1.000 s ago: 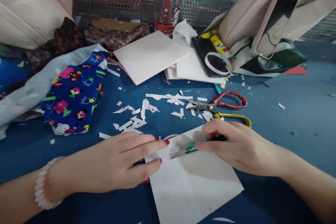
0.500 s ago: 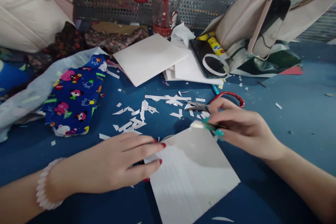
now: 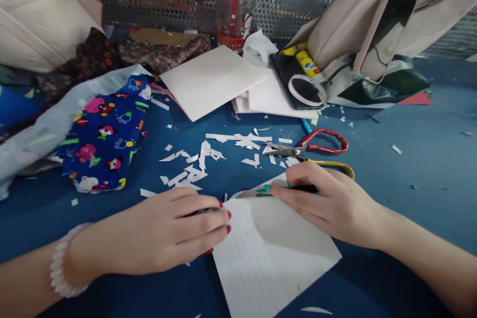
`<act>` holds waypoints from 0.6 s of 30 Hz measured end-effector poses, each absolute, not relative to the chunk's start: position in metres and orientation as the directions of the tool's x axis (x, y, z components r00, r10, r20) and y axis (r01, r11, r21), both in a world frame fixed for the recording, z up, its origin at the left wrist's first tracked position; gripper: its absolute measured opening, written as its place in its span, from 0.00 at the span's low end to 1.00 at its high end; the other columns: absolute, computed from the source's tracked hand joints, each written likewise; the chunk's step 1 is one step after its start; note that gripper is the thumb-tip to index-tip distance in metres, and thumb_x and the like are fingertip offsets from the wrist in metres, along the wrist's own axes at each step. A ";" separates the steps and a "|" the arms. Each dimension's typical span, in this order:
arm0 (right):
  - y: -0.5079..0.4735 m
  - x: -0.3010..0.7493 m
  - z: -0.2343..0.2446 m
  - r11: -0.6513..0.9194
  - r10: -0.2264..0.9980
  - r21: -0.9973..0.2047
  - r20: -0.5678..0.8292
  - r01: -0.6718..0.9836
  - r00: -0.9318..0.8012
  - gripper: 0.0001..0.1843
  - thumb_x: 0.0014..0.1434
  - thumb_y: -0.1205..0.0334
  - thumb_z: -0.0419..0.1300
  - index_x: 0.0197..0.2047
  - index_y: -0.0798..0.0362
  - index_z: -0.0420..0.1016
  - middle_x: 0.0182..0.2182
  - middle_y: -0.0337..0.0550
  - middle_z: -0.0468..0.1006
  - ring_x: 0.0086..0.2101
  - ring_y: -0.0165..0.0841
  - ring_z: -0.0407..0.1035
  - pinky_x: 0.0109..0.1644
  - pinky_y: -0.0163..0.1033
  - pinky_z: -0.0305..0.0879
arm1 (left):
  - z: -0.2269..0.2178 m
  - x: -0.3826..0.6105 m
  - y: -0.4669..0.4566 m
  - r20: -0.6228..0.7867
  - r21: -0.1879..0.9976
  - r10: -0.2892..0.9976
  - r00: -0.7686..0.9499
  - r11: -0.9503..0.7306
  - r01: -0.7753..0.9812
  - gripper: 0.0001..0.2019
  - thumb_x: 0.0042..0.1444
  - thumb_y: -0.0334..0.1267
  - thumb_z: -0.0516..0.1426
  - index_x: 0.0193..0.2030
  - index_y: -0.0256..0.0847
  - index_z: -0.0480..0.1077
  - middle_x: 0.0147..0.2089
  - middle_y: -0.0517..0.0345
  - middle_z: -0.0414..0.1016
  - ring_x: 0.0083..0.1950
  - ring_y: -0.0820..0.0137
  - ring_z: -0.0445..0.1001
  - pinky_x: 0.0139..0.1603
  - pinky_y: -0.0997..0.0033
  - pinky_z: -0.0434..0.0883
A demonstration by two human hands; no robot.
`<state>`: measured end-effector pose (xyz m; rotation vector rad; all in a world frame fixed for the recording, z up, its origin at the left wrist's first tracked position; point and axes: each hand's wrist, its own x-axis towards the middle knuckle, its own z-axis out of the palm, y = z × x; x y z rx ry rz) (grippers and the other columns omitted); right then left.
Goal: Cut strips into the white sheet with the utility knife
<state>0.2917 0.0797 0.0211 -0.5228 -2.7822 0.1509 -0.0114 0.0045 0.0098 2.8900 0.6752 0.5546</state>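
A white paper piece point(image 3: 276, 253) with faint creases along its left part lies in front of me on the blue table. My left hand point(image 3: 179, 228), with red nails and a pale beaded bracelet, lies with fingers stretched over the paper's left edge; its thumb is hidden. At the paper's far edge, my right hand point(image 3: 320, 198) has its teal-nailed fingers closed and pressed down. Something dark shows between these fingers, too covered to name. Just beyond that hand are scissors point(image 3: 298, 151) with one red and one yellow handle, partly hidden by it.
White paper scraps point(image 3: 197, 164) litter the table's middle. Farther back are white sheets point(image 3: 219, 82), a dark phone point(image 3: 286, 79) under a white ring, yellow glue sticks point(image 3: 309, 65) and a cup point(image 3: 236, 10). A patterned blue cloth point(image 3: 104, 139) lies left; a propped phone point(image 3: 387, 35) stands right.
My right hand has moved down and left onto the paper's far edge, with its fingers now lower and the scissors more exposed. My left hand has barely shifted.
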 end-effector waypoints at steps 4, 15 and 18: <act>0.080 0.292 0.020 0.926 0.374 -0.160 0.263 0.342 -0.889 0.14 0.70 0.71 0.48 0.46 0.55 0.75 0.36 0.45 0.72 0.27 0.27 0.65 0.28 0.34 0.58 | 0.010 -0.011 0.005 0.336 0.193 0.441 0.832 -0.897 0.398 0.17 0.75 0.30 0.43 0.53 0.37 0.73 0.52 0.57 0.81 0.52 0.64 0.76 0.52 0.63 0.68; 0.079 0.294 0.017 0.931 0.359 -0.175 0.268 0.321 -0.894 0.12 0.70 0.71 0.49 0.48 0.55 0.74 0.37 0.44 0.73 0.29 0.28 0.66 0.30 0.34 0.59 | 0.008 -0.011 0.006 0.327 0.208 0.447 0.832 -0.893 0.398 0.17 0.75 0.30 0.43 0.53 0.37 0.73 0.53 0.57 0.81 0.53 0.64 0.75 0.53 0.63 0.67; 0.080 0.293 0.017 0.930 0.358 -0.183 0.267 0.318 -0.894 0.12 0.71 0.69 0.49 0.47 0.54 0.74 0.37 0.43 0.74 0.28 0.27 0.66 0.29 0.34 0.58 | 0.008 -0.011 0.005 0.323 0.211 0.447 0.834 -0.893 0.397 0.17 0.75 0.30 0.43 0.54 0.37 0.73 0.53 0.57 0.81 0.53 0.64 0.75 0.54 0.63 0.67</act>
